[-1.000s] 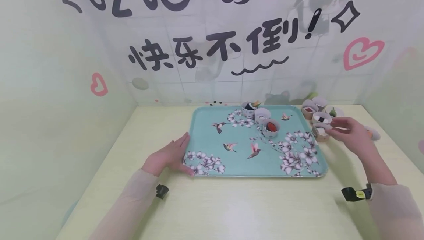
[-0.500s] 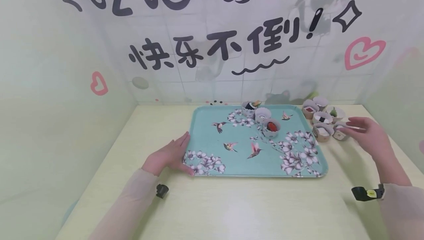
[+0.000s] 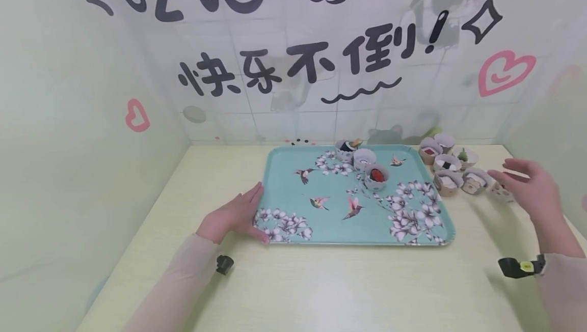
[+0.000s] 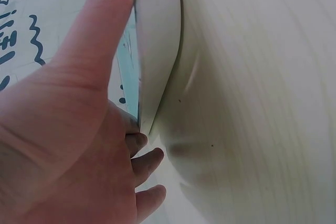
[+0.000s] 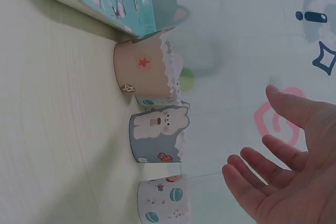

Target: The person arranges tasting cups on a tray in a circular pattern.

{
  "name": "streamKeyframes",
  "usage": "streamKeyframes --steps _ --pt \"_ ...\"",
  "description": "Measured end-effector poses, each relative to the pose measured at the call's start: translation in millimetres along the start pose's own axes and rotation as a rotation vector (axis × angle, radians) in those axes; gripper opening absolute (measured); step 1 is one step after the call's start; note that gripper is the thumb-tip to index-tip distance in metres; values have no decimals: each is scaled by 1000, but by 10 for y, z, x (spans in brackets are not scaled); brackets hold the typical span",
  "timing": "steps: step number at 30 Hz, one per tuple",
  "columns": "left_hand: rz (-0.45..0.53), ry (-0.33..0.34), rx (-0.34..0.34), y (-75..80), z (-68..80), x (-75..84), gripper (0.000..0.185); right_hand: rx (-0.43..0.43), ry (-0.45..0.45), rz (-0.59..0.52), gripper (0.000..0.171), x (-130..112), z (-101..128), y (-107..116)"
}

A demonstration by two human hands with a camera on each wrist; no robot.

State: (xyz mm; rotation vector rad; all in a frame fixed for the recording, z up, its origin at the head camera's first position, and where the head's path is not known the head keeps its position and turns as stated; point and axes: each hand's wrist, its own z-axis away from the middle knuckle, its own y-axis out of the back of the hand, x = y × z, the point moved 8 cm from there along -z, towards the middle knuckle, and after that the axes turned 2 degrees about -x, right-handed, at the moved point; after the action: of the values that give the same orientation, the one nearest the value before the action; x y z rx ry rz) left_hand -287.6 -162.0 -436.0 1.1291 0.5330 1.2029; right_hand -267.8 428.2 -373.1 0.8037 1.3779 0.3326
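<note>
My left hand (image 3: 233, 216) rests at the near left corner of a turquoise tray (image 3: 293, 225), fingers along the left side and thumb on the front edge. In the left wrist view, the thumb lies along the pale tray edge (image 4: 157, 35). To the right of the tray my right hand (image 3: 534, 187) hovers with its fingers apart, holding nothing. The nearest thing to it is a white patterned paper cup (image 5: 163, 198), partly covered by the hand in the head view. Beside that stand a blue-grey bear cup (image 5: 157, 136) and a tan cup (image 5: 142, 64).
On the tray stand a cup with a red piece (image 3: 377, 176), a pale cup (image 3: 364, 160) and a cup with a dark piece (image 3: 346, 148). Several more food-filled cups, one with a green piece (image 3: 463, 155), crowd the table beside the tray. Behind is a printed wall (image 3: 293, 113).
My right hand has moved to the right along the row of paper cups, uncovering the bear cup and overlapping the white patterned one. My left hand and the tray have stayed put.
</note>
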Motion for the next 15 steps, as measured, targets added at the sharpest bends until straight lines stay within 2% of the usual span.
streamKeyframes --steps 7,15 --pt "-9 -1 -4 -13 4 3 138 51 -113 -46 84 115 -35 40" --pt "-21 5 0 -24 -11 -13 139 98 -133 -17 85 211 -67 88"
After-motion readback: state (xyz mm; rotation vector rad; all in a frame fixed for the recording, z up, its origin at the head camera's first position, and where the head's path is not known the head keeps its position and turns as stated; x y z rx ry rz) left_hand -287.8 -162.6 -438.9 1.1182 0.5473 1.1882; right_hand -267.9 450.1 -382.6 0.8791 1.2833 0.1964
